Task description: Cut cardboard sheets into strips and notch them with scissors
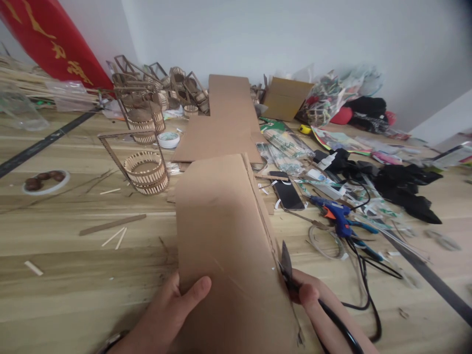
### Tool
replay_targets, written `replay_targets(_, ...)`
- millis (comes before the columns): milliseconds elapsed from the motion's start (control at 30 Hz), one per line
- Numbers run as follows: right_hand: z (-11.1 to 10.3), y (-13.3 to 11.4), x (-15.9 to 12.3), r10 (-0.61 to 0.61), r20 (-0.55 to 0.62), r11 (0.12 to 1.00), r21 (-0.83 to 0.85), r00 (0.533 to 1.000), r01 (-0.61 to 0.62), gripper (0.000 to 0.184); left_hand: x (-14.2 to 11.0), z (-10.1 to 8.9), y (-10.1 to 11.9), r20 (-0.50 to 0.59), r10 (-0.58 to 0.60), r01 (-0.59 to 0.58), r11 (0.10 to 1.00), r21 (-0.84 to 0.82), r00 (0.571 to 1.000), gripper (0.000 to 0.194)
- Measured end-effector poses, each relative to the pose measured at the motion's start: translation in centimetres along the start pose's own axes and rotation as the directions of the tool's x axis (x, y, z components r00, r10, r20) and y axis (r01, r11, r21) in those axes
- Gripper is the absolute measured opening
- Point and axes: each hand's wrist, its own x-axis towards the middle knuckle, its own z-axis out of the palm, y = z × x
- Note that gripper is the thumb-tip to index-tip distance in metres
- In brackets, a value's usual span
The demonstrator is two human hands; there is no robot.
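Note:
A long piece of brown cardboard [224, 221] reaches from the bottom edge to the middle of the view. My left hand [177, 305] grips its left edge, thumb on top and fingers hidden underneath. In my right hand [308, 290] is a pair of scissors [285, 263] with black handles, its blades at the cardboard's right edge. A narrow strip along that edge looks partly separated. Beyond lies a second cardboard sheet [217, 135], flat on the table and partly covered by the near piece.
Left of the cardboard stands a small slatted basket [145, 172] with a tall handle; several more sit behind. On the right lie a phone [287, 191], a blue glue gun [337, 214] with its cord, pliers [365, 241] and black cloth [405, 189]. A cardboard box [285, 98] stands behind.

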Motion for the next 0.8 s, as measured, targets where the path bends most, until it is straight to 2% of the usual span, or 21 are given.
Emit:
replay_targets(100, 0.0, 1.2, 0.0, -0.025, -0.029, 0.996, -0.087, 0.999, 0.023, 0.069, 0.3, -0.5, -0.4, 0.024, 0.0, 0.0, 1.0, 0.01, 1.0, 0.087)
replay_targets(233, 0.4, 0.9, 0.4, -0.087, -0.086, 0.988, -0.137, 0.993, 0.075, 0.065, 0.4, -0.8, -0.7, 0.035, 0.001, -0.002, 0.999, 0.045, 0.999, 0.085)
replay_targets(333, 0.7, -0.2, 0.9, -0.149, -0.042, 0.979, -0.148, 0.988, 0.141, 0.071, 0.4, -0.7, -0.7, 0.034, 0.006, -0.008, 0.998, 0.069, 0.999, 0.086)
replay_targets(533, 1.2, -2.3, 1.6, -0.189, 0.04, 0.966, -0.173, 0.981, 0.193, 0.076, 0.3, -0.5, -0.5, 0.044, 0.011, -0.015, 0.994, 0.11, 0.999, 0.089)
replay_targets(800, 1.5, -2.2, 1.6, -0.162, 0.071, 0.975, -0.144, 0.984, 0.171, 0.077, 0.7, -1.0, -1.1, 0.05, 0.009, -0.014, 0.995, 0.1, 0.999, 0.088)
